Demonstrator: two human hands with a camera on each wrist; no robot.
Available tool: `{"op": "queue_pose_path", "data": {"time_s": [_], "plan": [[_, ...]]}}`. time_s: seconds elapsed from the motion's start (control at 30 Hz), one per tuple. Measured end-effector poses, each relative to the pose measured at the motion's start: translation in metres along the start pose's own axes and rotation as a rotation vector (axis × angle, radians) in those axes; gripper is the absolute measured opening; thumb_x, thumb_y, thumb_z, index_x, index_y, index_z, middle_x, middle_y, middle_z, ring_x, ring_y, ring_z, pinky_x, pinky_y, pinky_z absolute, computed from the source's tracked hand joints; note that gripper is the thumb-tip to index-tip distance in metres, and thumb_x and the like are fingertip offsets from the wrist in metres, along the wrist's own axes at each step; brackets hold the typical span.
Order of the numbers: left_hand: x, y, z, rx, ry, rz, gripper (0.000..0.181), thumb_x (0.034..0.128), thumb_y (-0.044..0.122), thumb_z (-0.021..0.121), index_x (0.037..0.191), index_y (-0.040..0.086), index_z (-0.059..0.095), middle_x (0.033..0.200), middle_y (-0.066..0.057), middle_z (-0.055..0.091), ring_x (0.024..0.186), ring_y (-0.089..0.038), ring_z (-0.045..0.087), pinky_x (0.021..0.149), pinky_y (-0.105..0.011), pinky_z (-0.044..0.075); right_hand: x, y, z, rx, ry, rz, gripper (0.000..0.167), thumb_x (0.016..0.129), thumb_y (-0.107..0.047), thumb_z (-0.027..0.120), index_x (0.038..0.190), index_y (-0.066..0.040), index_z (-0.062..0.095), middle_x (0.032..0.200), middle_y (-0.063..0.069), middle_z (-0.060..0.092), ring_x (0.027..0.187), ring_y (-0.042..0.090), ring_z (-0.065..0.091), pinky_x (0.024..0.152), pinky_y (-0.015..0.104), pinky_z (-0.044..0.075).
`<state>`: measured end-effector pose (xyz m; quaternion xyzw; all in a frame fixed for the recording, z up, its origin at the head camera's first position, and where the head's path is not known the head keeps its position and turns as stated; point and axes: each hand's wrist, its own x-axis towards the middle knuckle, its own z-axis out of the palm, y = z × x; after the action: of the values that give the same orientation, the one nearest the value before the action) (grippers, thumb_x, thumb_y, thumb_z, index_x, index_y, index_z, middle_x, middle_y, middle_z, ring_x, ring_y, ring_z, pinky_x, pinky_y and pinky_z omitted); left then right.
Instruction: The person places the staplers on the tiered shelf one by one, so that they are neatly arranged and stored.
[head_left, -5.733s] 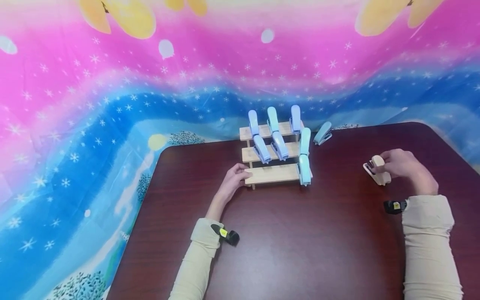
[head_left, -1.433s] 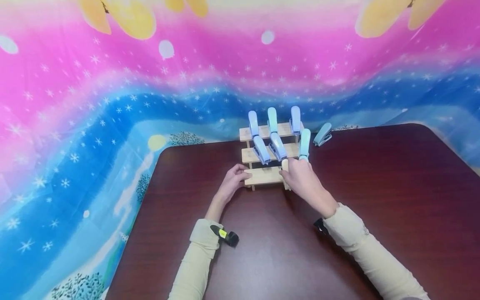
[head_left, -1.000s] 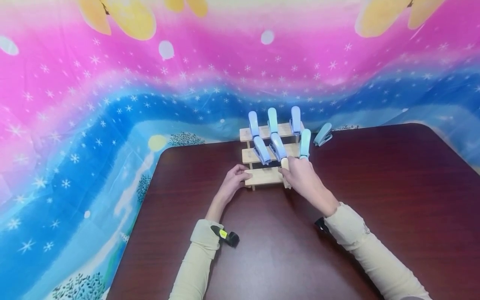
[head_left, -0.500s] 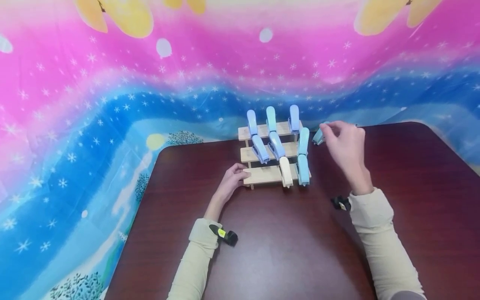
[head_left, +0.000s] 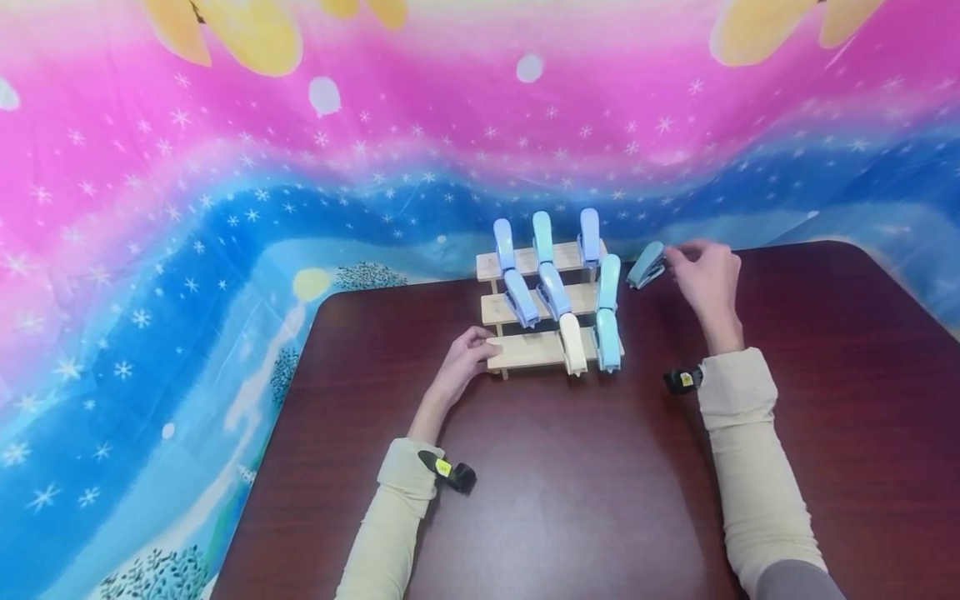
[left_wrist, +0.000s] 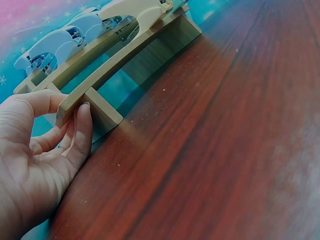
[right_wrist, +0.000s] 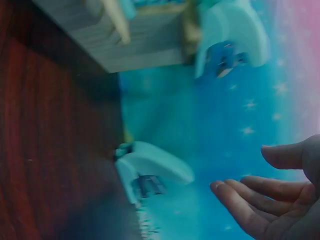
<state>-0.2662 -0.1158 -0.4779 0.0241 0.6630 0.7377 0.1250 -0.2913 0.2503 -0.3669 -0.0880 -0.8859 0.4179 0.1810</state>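
Note:
My left hand (head_left: 459,367) pinches the left end of the lowest step of a three-tier wooden display stand (head_left: 521,352); in the left wrist view the thumb (left_wrist: 83,127) lies beneath the board. A cream stapler (head_left: 573,343) stands on that step, just left of a teal stapler (head_left: 608,340). Beside the stand, at the table's back edge, sits a loose teal stapler (head_left: 646,265). Just right of it is my right hand (head_left: 707,279), holding nothing. In the right wrist view its thumb (right_wrist: 285,156) and fingers are spread apart, short of the loose stapler (right_wrist: 155,162).
Lavender and mint staplers fill the upper tiers, including a lavender one (head_left: 590,237) at top right and a mint one (head_left: 610,282) on the middle tier. The dark wooden table (head_left: 570,492) extends toward me. A patterned cloth (head_left: 420,108) hangs behind it.
My right hand brought the cream stapler from the right onto the lowest step and let go. It then moved to the loose teal stapler, lately shifting slightly right. My left hand stayed put.

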Motion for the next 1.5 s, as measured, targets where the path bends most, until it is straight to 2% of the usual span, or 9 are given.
{"op": "queue_pose_path", "data": {"time_s": [0.07, 0.17, 0.5, 0.8, 1.03, 1.17, 1.27, 1.4, 1.5], "plan": [[0.000, 0.001, 0.000, 0.002, 0.002, 0.002, 0.025, 0.0915, 0.003, 0.066, 0.114, -0.002, 0.057, 0.092, -0.006, 0.062, 0.084, -0.015, 0.063, 0.075, -0.027, 0.057, 0.006, 0.007, 0.007, -0.004, -0.014, 0.015, 0.051, 0.103, -0.034, 0.061, 0.133, 0.007, 0.065, 0.118, 0.031, 0.068, 0.090, 0.020, 0.071, 0.084, 0.036, 0.056], [0.001, 0.003, -0.001, 0.001, 0.006, 0.005, 0.025, 0.0916, 0.004, 0.066, 0.115, -0.002, 0.057, 0.093, -0.006, 0.063, 0.084, -0.015, 0.063, 0.074, -0.027, 0.056, 0.015, 0.015, 0.018, 0.006, -0.047, 0.033, 0.053, 0.102, -0.029, 0.063, 0.137, 0.011, 0.059, 0.125, 0.035, 0.064, 0.120, 0.048, 0.058, 0.102, 0.058, 0.046], [0.001, -0.001, 0.000, -0.013, -0.009, 0.003, 0.025, 0.0915, 0.003, 0.066, 0.114, -0.002, 0.057, 0.093, -0.006, 0.062, 0.084, -0.015, 0.063, 0.075, -0.028, 0.057, 0.034, 0.034, 0.042, 0.006, -0.152, 0.099, 0.071, 0.104, -0.033, 0.061, 0.152, 0.013, 0.036, 0.140, 0.039, 0.051, 0.131, 0.053, 0.046, 0.105, 0.062, 0.043], [0.001, -0.001, 0.001, -0.009, -0.008, 0.017, 0.028, 0.0905, 0.005, 0.066, 0.115, -0.003, 0.056, 0.094, -0.006, 0.062, 0.084, -0.015, 0.063, 0.075, -0.028, 0.057, 0.048, 0.046, 0.059, -0.049, -0.222, 0.048, 0.069, 0.103, -0.038, 0.061, 0.143, 0.014, 0.039, 0.123, 0.037, 0.052, 0.110, 0.052, 0.052, 0.090, 0.063, 0.050], [0.000, 0.001, -0.001, 0.004, -0.004, 0.002, 0.030, 0.0902, 0.005, 0.066, 0.117, -0.004, 0.056, 0.096, -0.007, 0.062, 0.085, -0.016, 0.063, 0.076, -0.028, 0.057, 0.052, 0.047, 0.060, -0.103, -0.223, -0.006, 0.049, 0.100, -0.016, 0.062, 0.131, 0.018, 0.045, 0.116, 0.039, 0.052, 0.107, 0.057, 0.052, 0.089, 0.068, 0.048], [0.001, 0.001, -0.001, 0.000, 0.004, 0.007, 0.029, 0.0903, 0.005, 0.066, 0.116, -0.003, 0.056, 0.095, -0.007, 0.061, 0.085, -0.016, 0.062, 0.076, -0.027, 0.056, 0.051, 0.044, 0.056, -0.147, -0.165, -0.063, 0.024, 0.094, -0.010, 0.061, 0.097, 0.013, 0.054, 0.083, 0.029, 0.057, 0.081, 0.048, 0.055, 0.066, 0.055, 0.049], [0.001, 0.000, -0.001, -0.006, -0.001, 0.003, 0.028, 0.0905, 0.004, 0.066, 0.116, -0.003, 0.056, 0.094, -0.006, 0.061, 0.086, -0.015, 0.062, 0.077, -0.027, 0.056, 0.050, 0.043, 0.053, -0.176, -0.132, -0.078, 0.021, 0.091, -0.009, 0.061, 0.079, 0.004, 0.051, 0.064, 0.017, 0.051, 0.066, 0.037, 0.050, 0.056, 0.043, 0.041], [0.001, -0.002, 0.000, -0.009, -0.004, 0.000, 0.027, 0.0905, 0.004, 0.066, 0.115, -0.002, 0.056, 0.095, -0.006, 0.062, 0.086, -0.015, 0.062, 0.077, -0.027, 0.056, 0.049, 0.043, 0.048, -0.175, -0.112, -0.060, 0.029, 0.093, -0.012, 0.064, 0.072, 0.001, 0.048, 0.058, 0.010, 0.046, 0.060, 0.029, 0.046, 0.053, 0.038, 0.038], [0.001, -0.002, 0.000, -0.008, 0.000, -0.003, 0.027, 0.0903, 0.005, 0.066, 0.115, -0.002, 0.056, 0.095, -0.006, 0.062, 0.086, -0.015, 0.063, 0.076, -0.027, 0.057, 0.048, 0.038, 0.042, -0.148, -0.080, -0.041, 0.029, 0.093, -0.014, 0.067, 0.076, 0.006, 0.055, 0.057, 0.011, 0.051, 0.056, 0.023, 0.045, 0.052, 0.036, 0.036]]}}
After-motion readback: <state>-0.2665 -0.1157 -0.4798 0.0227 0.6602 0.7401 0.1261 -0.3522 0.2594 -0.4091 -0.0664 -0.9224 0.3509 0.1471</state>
